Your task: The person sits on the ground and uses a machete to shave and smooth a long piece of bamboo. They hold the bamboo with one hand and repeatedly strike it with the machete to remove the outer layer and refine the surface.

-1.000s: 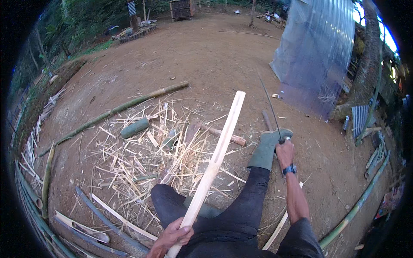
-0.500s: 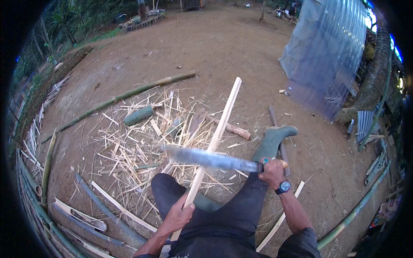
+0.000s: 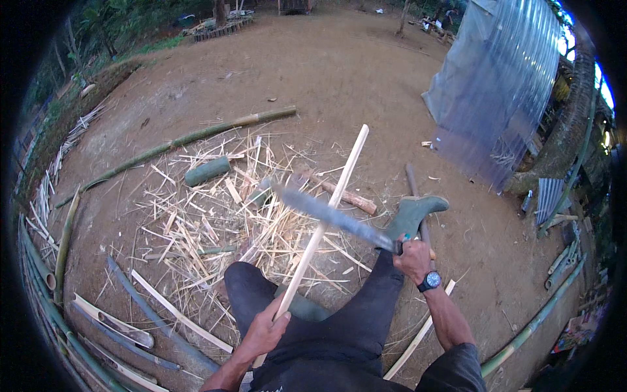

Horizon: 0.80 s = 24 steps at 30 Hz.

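My left hand [image 3: 266,332] grips the near end of a long pale bamboo slat [image 3: 323,223] that slants up and away over my lap. In my right hand [image 3: 413,259], which wears a dark wristwatch, is the handle of a long machete [image 3: 330,214]. Its blade lies across the slat near the middle, pointing left. I sit on the ground in dark trousers, my right leg stretched out in a green rubber boot [image 3: 413,214].
Pale bamboo shavings [image 3: 215,225] litter the dirt in front of me. A long green bamboo pole [image 3: 183,139] lies beyond, a short green piece [image 3: 207,171] and a wood billet [image 3: 346,196] nearby. Split strips [image 3: 124,326] lie at left, a plastic sheet wall [image 3: 496,91] at right.
My right hand has swung the machete down from an upright position at my right to lie across the slat. The left hand keeps holding the slat.
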Motion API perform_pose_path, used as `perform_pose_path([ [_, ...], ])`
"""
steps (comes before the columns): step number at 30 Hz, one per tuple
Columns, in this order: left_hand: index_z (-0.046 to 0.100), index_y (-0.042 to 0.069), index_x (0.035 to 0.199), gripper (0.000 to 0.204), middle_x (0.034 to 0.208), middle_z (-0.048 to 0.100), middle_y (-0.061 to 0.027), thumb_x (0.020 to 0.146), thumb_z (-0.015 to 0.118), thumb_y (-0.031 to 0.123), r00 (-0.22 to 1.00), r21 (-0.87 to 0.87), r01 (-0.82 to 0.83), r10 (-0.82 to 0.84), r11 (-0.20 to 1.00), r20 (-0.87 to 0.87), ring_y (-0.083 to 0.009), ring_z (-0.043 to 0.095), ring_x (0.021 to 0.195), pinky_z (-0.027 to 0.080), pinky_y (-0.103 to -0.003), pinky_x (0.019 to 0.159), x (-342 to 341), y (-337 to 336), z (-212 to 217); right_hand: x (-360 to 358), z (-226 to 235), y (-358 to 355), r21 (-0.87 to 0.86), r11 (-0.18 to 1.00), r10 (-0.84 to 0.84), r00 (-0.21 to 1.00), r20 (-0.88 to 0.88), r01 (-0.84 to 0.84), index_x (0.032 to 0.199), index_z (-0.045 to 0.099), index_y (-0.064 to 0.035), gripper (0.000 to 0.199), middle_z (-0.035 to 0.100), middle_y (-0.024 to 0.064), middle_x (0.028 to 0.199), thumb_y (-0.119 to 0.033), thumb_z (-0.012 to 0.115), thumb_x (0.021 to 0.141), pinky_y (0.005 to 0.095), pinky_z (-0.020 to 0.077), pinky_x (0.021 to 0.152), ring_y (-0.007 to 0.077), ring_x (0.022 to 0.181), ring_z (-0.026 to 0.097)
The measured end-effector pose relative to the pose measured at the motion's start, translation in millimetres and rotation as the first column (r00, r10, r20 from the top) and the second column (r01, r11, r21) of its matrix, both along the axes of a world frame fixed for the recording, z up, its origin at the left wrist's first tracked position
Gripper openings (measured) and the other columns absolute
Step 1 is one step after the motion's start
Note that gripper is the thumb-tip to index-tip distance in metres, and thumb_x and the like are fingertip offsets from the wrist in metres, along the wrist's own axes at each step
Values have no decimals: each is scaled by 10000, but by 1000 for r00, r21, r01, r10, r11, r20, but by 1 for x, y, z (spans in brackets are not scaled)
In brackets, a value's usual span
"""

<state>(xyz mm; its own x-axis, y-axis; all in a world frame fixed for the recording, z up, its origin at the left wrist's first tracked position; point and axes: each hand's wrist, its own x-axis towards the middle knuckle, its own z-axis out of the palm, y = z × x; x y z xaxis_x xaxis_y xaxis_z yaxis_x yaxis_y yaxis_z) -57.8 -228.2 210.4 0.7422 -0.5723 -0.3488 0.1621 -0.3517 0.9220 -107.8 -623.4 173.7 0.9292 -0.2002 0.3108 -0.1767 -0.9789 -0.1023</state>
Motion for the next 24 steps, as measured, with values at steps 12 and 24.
perform_pose_path([
  [12, 386, 94, 1418, 505, 669, 499, 18, 932, 522, 116, 993, -7, 24, -25, 1000, -112, -70, 460, 554, 410, -247, 503, -7, 15, 2, 0, 11, -10, 28, 1000, -8, 999, 45, 6, 871, 598, -13, 248, 599, 216, 649, -126, 637, 654, 474, 475, 562, 385, 634, 615],
  [24, 395, 87, 1412, 495, 673, 497, 23, 936, 527, 124, 985, -24, 45, -49, 999, -165, -67, 461, 560, 407, -247, 500, -10, 21, 5, 4, 2, -31, 35, 978, -208, 976, 64, 206, 849, 617, -10, 217, 625, 231, 706, -156, 629, 690, 497, 479, 630, 406, 670, 616],
])
